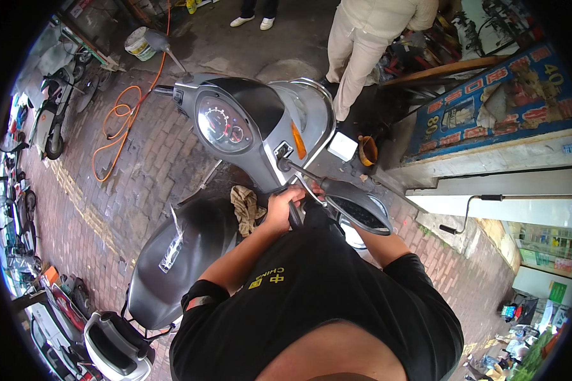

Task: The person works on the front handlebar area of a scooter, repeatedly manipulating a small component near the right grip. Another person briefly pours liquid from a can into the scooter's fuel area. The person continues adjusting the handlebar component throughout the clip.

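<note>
A grey scooter (260, 159) stands in front of me, its round gauges facing up. My left hand (282, 208) is closed around the black handlebar grip (295, 217) on the scooter's right side, beside the brake lever. The right mirror (357, 207) sticks out over my right forearm (388, 246). Behind that mirror my right hand is mostly hidden; a few fingers show near the lever, and whose they are is hard to tell. A crumpled brown cloth (246, 208) lies between the black seat (184, 260) and the front of the scooter.
An orange hose (128, 117) loops over the brick paving at the left, near a white bucket (140, 44). A person in light clothes (356, 51) stands beyond the scooter. At the right are an orange-brown tub (367, 151), a blue sign board (496, 105) and a crank handle (469, 209).
</note>
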Demonstrator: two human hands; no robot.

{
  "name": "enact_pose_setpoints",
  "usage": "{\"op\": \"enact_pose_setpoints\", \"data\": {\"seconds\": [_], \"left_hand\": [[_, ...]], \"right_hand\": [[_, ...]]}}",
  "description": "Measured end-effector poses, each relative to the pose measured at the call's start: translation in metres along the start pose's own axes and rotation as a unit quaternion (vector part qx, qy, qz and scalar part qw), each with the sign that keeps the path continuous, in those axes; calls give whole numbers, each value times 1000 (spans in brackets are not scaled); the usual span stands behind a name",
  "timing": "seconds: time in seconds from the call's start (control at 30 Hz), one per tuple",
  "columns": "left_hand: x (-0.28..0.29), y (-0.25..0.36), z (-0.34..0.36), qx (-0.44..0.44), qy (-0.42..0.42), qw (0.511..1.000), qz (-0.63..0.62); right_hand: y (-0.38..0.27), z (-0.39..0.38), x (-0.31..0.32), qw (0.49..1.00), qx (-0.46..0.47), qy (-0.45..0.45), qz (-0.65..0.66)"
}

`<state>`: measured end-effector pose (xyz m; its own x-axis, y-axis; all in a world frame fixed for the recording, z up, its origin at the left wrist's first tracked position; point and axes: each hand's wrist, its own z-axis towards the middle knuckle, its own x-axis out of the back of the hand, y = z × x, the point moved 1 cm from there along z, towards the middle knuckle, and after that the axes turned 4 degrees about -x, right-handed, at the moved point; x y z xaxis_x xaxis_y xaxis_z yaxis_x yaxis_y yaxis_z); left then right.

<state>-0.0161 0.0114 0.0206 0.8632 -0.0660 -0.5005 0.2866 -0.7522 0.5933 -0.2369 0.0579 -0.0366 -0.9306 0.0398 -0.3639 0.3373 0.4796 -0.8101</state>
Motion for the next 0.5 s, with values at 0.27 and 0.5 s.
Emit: {"op": "enact_pose_setpoints", "data": {"seconds": [0.27, 0.5], "left_hand": [[-20, 8, -5, -44, 101, 993, -47], [-28, 18, -15, -58, 51, 996, -51]], "right_hand": [[17, 18, -90, 969, -193, 151, -37], [45, 35, -38, 975, -180, 130, -12]]}}
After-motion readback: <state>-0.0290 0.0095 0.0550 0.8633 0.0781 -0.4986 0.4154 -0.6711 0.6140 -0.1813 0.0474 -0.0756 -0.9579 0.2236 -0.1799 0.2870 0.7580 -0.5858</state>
